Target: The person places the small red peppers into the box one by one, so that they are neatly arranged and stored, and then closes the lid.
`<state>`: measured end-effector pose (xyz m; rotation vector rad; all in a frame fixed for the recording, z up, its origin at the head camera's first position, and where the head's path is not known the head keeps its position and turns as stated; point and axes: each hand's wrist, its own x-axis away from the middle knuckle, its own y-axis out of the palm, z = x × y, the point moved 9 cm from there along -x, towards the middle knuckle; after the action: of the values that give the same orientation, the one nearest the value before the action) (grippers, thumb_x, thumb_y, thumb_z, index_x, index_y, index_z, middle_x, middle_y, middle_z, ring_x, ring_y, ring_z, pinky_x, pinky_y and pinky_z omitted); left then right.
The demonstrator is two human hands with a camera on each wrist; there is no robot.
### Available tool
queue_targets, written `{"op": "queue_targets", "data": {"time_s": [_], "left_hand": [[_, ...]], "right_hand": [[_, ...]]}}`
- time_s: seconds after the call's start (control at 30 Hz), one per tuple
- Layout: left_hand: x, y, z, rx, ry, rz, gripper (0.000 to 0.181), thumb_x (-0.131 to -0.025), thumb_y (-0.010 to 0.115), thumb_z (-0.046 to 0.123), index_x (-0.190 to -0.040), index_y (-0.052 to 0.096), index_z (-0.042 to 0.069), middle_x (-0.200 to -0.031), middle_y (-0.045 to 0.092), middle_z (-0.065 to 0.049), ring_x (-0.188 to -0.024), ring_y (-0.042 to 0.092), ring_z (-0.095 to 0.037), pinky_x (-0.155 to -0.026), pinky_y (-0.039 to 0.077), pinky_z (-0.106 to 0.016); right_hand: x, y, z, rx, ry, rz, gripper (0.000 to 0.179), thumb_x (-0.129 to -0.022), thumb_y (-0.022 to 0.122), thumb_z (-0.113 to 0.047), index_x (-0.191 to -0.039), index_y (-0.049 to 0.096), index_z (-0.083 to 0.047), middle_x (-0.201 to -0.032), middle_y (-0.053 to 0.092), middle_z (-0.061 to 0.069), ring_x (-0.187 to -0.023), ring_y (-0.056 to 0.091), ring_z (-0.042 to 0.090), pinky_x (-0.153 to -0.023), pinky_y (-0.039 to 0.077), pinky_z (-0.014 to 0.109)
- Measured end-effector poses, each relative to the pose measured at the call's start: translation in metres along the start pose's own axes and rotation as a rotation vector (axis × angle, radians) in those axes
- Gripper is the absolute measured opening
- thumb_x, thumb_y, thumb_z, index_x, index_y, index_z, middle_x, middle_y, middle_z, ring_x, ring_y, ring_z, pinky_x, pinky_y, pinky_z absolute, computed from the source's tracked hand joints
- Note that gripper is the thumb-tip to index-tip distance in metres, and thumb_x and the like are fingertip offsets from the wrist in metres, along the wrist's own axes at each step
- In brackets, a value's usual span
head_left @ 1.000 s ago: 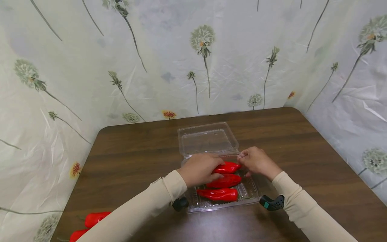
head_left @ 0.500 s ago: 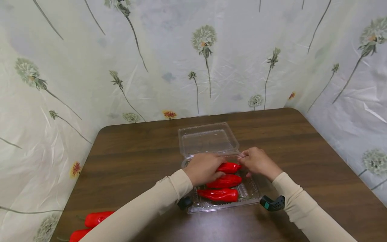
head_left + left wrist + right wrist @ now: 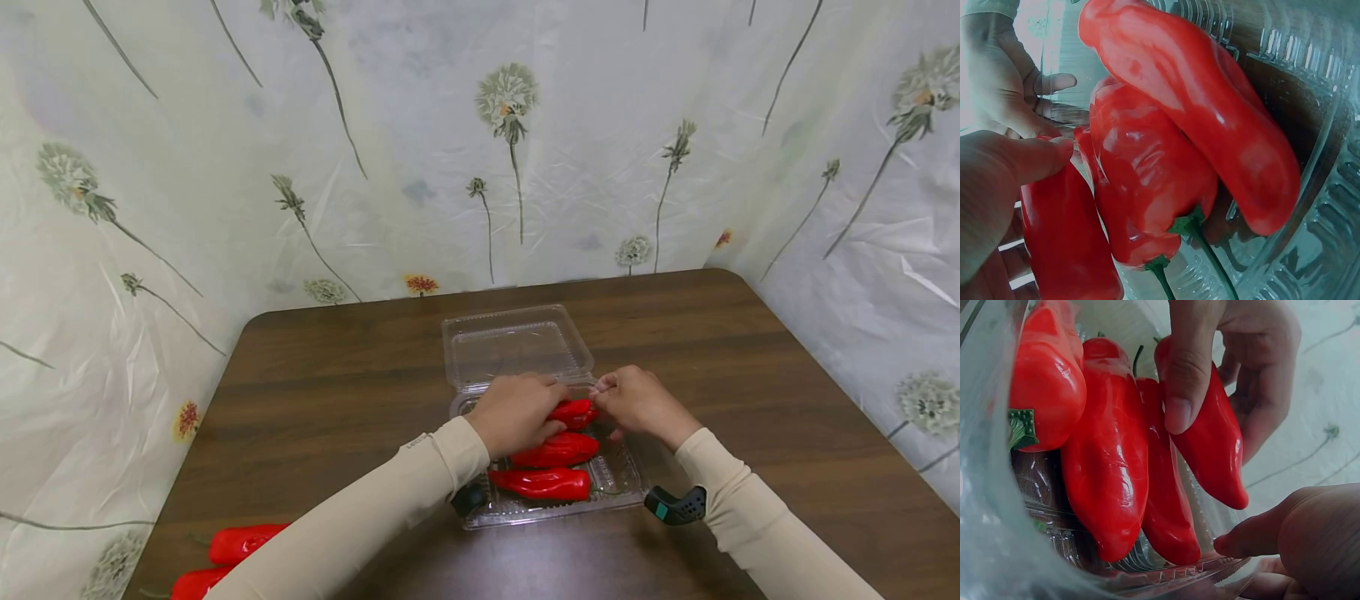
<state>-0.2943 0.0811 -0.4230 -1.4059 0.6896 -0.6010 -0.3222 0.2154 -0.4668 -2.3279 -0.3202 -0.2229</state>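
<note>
In the head view a clear plastic clamshell box [image 3: 551, 518] stands on the table with its lid [image 3: 517, 346] folded back. My left hand [image 3: 517, 412] pinches a red pepper [image 3: 1213, 440] between thumb and fingers, over the far side of the box. Beneath and beside it, several other red peppers [image 3: 542, 483] lie inside; the right wrist view shows them side by side, some with green stems [image 3: 1200, 234]. With thumb and fingers, my right hand [image 3: 641, 404] grips the box's rim [image 3: 1210, 565] at the far right corner.
Two more red peppers [image 3: 243, 542] lie at the table's near left, partly behind the left sleeve [image 3: 360, 517]. The brown wooden table [image 3: 337, 367] meets flower-patterned sheeting [image 3: 405, 158] at the back and sides. A black wrist device [image 3: 677, 505] sits below the right wrist.
My left hand has shifted a little to the right over the box, with the pepper in it. The right hand has stayed at the rim.
</note>
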Motion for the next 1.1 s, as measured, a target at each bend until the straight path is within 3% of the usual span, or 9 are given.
{"op": "queue_targets", "data": {"time_s": [0.73,1.1], "left_hand": [[0.0011,-0.0039,0.0014,-0.002,0.011,0.036,0.042,-0.092,0.072,0.045,-0.129,0.066,0.026,-0.123,0.066,0.007,-0.11,0.061,-0.013,-0.081,0.056,-0.03],[0.0017,-0.0048,-0.0003,-0.014,0.015,0.043,0.047,-0.09,0.073,0.046,-0.131,0.065,0.025,-0.12,0.067,0.007,-0.105,0.06,-0.011,-0.08,0.056,-0.027]], "right_hand": [[0.0016,0.001,-0.001,-0.007,0.011,-0.003,0.014,-0.099,0.059,-0.011,-0.097,0.068,-0.002,-0.079,0.063,0.012,-0.056,0.064,0.017,-0.056,0.058,0.032],[0.0011,0.001,-0.0011,-0.009,0.019,-0.01,0.014,-0.099,0.06,-0.012,-0.098,0.067,0.0,-0.08,0.062,0.014,-0.059,0.064,0.019,-0.057,0.059,0.032]]}}
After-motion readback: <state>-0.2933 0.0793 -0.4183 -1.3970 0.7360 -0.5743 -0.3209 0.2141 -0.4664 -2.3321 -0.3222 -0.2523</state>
